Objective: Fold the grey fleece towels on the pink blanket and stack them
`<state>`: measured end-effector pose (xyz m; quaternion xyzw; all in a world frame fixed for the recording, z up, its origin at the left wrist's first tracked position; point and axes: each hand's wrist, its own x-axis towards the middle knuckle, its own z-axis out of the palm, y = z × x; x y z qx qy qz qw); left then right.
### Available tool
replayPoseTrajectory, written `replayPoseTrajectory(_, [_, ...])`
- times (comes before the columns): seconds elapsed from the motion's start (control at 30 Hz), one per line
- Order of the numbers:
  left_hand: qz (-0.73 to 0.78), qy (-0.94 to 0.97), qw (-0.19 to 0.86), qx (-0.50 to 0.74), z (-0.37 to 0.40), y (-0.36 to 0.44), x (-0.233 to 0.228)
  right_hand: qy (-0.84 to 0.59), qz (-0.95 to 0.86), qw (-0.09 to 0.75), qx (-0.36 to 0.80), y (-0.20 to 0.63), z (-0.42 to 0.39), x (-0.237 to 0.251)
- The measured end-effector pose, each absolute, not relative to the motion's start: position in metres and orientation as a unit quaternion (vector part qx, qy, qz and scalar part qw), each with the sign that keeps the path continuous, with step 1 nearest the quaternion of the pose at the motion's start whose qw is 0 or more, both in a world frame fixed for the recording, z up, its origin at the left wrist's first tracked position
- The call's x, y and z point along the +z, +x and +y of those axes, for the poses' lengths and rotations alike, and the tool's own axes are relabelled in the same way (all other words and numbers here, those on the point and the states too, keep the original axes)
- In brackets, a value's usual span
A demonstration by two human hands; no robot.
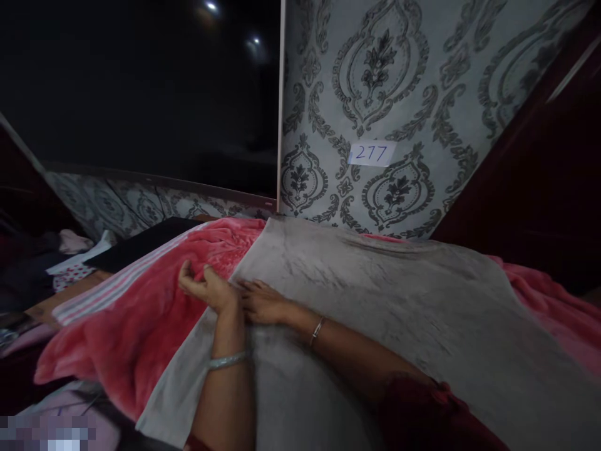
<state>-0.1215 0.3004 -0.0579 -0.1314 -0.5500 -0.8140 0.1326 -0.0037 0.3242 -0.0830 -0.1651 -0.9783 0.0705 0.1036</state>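
Hands together at grey cloth [375, 300] edge: your left hand [206, 289] curled, pinching nothing I can confirm; right hand [263, 302] flat, open, over pink blanket [141, 313].

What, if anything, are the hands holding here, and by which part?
The left hand pinches the left edge of the grey cloth where it meets the red blanket. The right hand lies flat on the grey cloth beside it, gripping nothing.

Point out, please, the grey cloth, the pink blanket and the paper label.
grey cloth [375, 294], head view, its flat middle.
pink blanket [141, 313], head view, its left fold.
paper label [372, 153], head view, its centre.
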Motion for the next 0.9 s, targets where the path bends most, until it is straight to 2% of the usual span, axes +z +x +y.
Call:
replayPoseTrajectory(0.07, [-0.555,-0.139,0.134,-0.809,0.3,-0.121,-0.057,-0.186,-0.972,0.119,0.078,0.014,0.328,-0.081])
replayPoseTrajectory(0.13, [-0.566,-0.14,0.11,-0.805,0.302,-0.119,-0.058,-0.266,-0.951,0.133,0.081,0.043,0.342,-0.08])
replayPoseTrajectory(0.23, [-0.597,-0.114,-0.011,-0.794,0.306,-0.12,-0.062,-0.443,-0.889,0.083,0.077,0.093,0.364,-0.081])
replayPoseTrajectory(0.33, [-0.604,-0.103,-0.136,-0.778,0.305,-0.128,-0.069,-0.486,-0.869,0.054,0.08,0.122,0.371,-0.082])
replayPoseTrajectory(0.4, [-0.597,-0.116,-0.18,-0.773,0.297,-0.139,-0.074,-0.488,-0.868,0.043,0.079,0.12,0.363,-0.082])
replayPoseTrajectory(0.5, [-0.579,-0.152,-0.248,-0.762,0.278,-0.16,-0.077,-0.428,-0.9,0.03,0.077,0.084,0.332,-0.08])
replayPoseTrajectory(0.63, [-0.563,-0.219,-0.337,-0.722,0.244,-0.183,-0.077,-0.214,-0.972,0.052,0.079,0.019,0.251,-0.084])
replayPoseTrajectory(0.77, [-0.548,-0.299,-0.381,-0.683,0.215,-0.192,-0.079,-0.035,-0.989,0.045,0.139,-0.008,0.174,-0.092])
replayPoseTrajectory(0.83, [-0.546,-0.33,-0.383,-0.668,0.206,-0.193,-0.082,0.005,-0.983,0.047,0.177,0.001,0.164,-0.09])
replayPoseTrajectory(0.9, [-0.553,-0.353,-0.378,-0.653,0.203,-0.193,-0.086,-0.04,-0.977,0.077,0.192,0.026,0.179,-0.082])
